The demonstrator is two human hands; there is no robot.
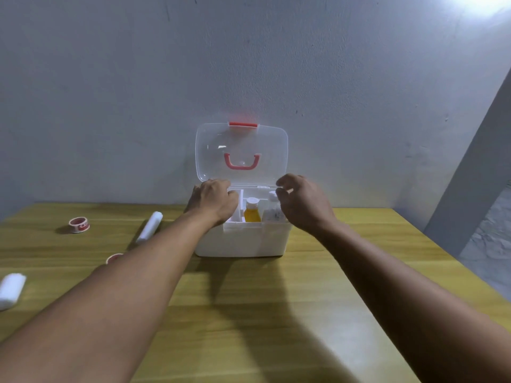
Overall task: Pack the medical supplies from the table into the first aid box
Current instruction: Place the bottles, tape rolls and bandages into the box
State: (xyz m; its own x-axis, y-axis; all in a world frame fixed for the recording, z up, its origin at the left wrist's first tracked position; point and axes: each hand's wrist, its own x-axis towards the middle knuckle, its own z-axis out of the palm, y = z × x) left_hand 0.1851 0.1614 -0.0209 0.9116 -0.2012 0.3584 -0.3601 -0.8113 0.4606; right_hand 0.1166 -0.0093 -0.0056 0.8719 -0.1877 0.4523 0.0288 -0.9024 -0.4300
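A white first aid box [240,240] stands on the wooden table [249,313] with its clear lid [240,150] raised against the wall. An orange bottle [252,212] and a white bottle [272,210] stand upright inside. My left hand [214,200] reaches down into the box's left compartment; its fingertips are hidden, so what it holds is unclear. My right hand [302,203] hovers over the right side of the box with fingers curled and apart, nothing visible in it. Two bandage rolls [150,226] [11,290] and two tape rolls [79,224] [114,257] lie on the table to the left.
A pale wall stands right behind the box. The table's right edge drops to a grey floor [489,250]. My left forearm passes over the nearer tape roll.
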